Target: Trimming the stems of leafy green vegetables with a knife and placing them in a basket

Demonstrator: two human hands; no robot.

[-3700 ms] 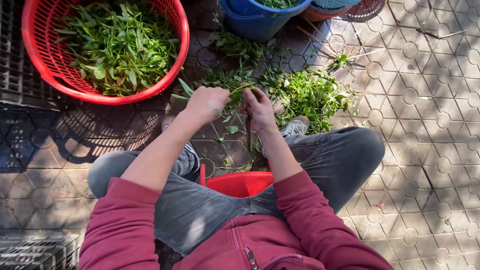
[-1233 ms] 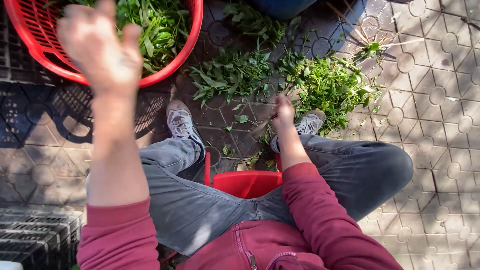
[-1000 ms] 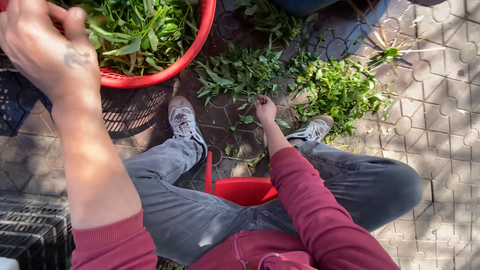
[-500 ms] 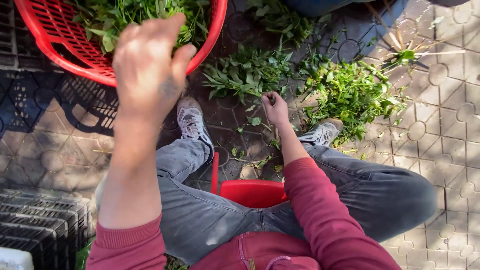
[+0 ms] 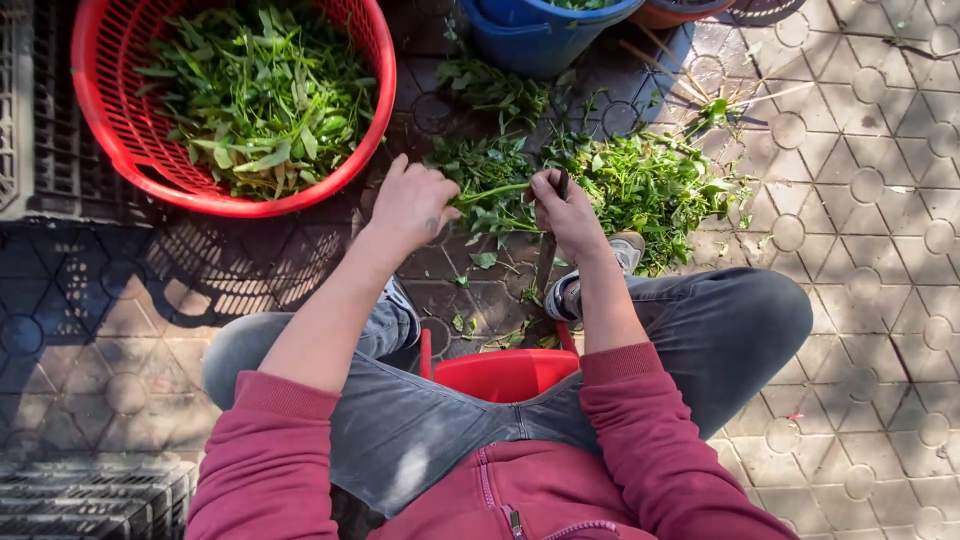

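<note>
My left hand (image 5: 415, 205) and my right hand (image 5: 566, 207) are low over the paved ground, in front of my knees. Between them runs a green stem (image 5: 492, 191); each hand grips one end of it. A thin dark stick or blade hangs down from my right fist. Just past my hands lies a pile of leafy greens (image 5: 640, 190) on the paving. A red basket (image 5: 120, 150) full of picked green leaves stands to the upper left, a hand's width from my left hand.
A blue tub (image 5: 540, 40) stands at the top centre, an orange tub edge beside it. I sit on a red stool (image 5: 500, 375), shoes on the paving. A dark plastic crate (image 5: 30, 120) lies left of the basket, another at bottom left.
My left hand came down from over the red basket, where it was raised, and now meets my right hand at a green stem. The view tilted back down.
</note>
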